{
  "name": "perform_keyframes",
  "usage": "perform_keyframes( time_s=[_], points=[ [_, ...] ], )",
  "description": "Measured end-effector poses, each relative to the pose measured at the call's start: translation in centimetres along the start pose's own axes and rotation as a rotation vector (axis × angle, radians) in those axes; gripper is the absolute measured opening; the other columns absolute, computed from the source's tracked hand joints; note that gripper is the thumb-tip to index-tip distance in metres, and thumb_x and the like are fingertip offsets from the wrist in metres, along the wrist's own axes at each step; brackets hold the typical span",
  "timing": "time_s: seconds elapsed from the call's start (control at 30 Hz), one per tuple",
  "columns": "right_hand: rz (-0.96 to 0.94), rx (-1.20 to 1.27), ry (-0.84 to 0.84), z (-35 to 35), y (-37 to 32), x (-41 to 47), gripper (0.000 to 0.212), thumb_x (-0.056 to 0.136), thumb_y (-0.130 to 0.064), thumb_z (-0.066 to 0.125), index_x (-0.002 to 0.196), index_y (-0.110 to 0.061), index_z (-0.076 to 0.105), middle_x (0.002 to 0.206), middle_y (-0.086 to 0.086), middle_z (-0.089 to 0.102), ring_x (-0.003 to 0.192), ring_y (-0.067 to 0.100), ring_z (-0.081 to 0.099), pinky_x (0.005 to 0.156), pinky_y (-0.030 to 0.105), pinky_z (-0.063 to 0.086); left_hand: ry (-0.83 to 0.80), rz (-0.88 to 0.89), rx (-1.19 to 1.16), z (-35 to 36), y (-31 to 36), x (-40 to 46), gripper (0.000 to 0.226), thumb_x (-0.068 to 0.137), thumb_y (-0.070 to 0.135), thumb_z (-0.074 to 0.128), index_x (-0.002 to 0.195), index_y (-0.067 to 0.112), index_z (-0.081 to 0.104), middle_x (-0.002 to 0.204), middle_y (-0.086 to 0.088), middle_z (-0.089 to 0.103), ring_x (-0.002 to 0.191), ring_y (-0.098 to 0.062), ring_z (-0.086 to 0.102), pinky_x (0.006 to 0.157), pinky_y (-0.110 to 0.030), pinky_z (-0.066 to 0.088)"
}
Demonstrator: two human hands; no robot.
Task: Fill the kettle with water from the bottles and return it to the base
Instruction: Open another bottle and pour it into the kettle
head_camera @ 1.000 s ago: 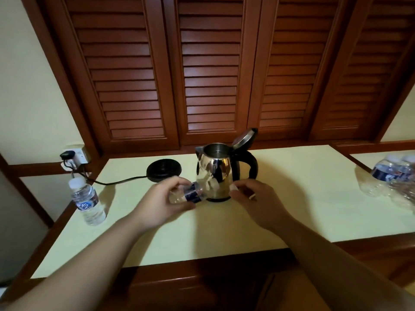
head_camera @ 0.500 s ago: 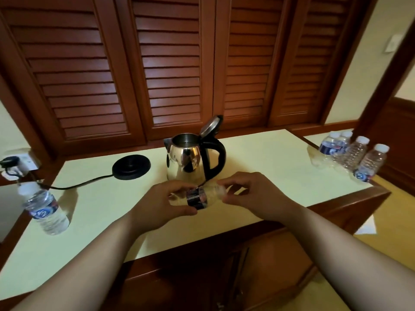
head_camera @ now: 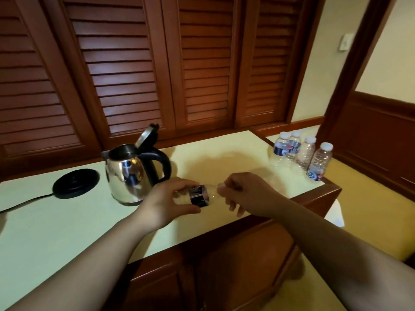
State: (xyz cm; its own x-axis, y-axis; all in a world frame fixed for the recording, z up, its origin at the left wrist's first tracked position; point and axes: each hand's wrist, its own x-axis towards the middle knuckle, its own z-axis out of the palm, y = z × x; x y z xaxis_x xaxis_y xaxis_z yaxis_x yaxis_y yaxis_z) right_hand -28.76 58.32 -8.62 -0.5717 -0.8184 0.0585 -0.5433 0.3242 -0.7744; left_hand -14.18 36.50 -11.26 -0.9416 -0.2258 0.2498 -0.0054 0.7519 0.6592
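Pale yellow table (head_camera: 67, 232), louvred doors (head_camera: 134, 63) behind; left hand (head_camera: 167, 204) grips bottle (head_camera: 198, 195), right hand (head_camera: 244, 194) pinches its cap end.

A shiny steel kettle (head_camera: 126, 176) with a black handle stands upright on the pale counter, its lid tipped open. To its left, apart from it, lies the round black base (head_camera: 76, 183) with its cord. A small clear bottle (head_camera: 198, 195) with a dark label lies sideways above the counter edge, seemingly empty. Four capped bottles (head_camera: 301, 153) cluster upright at the far right corner.
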Motion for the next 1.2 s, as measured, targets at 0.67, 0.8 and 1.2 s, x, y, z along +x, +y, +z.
perform_keyframes(
  time_s=[0.67, 0.8, 1.2],
  points=[
    [0.223, -0.424, 0.114, -12.0, 19.7, 0.1, 0.055, 0.095, -0.066, 0.044, 0.124, -0.025, 0.065, 0.117, -0.007, 0.063, 0.112, 0.016, 0.06, 0.094, 0.034, 0.051, 0.128, -0.118, -0.241, 16.7, 4.9, 14.5, 0.052, 0.07, 0.05, 0.086, 0.114, 0.034, 0.064, 0.114, 0.002, 0.066, 0.105, -0.012, 0.065, 0.09, -0.03, 0.053],
    [0.115, -0.588, 0.129, -11.9, 22.4, -0.8, 0.043, 0.103, -0.046, 0.047, 0.126, -0.017, 0.068, 0.131, 0.001, 0.063, 0.127, 0.023, 0.053, 0.109, 0.036, 0.04, 0.148, -0.153, -0.32, 19.7, 6.1, 17.5, 0.043, 0.071, 0.031, 0.09, 0.105, 0.029, 0.064, 0.102, -0.002, 0.07, 0.096, -0.026, 0.067, 0.083, -0.037, 0.053],
    [0.175, -0.443, 0.295, -10.2, 25.2, -1.2, 0.041, 0.1, -0.054, 0.052, 0.133, -0.032, 0.064, 0.149, -0.008, 0.053, 0.141, 0.017, 0.039, 0.112, 0.038, 0.033, 0.161, -0.188, -0.257, 26.3, 9.6, 24.4, 0.047, 0.078, 0.034, 0.09, 0.117, 0.029, 0.065, 0.103, 0.004, 0.071, 0.097, -0.015, 0.07, 0.086, -0.032, 0.059]
  ],
)
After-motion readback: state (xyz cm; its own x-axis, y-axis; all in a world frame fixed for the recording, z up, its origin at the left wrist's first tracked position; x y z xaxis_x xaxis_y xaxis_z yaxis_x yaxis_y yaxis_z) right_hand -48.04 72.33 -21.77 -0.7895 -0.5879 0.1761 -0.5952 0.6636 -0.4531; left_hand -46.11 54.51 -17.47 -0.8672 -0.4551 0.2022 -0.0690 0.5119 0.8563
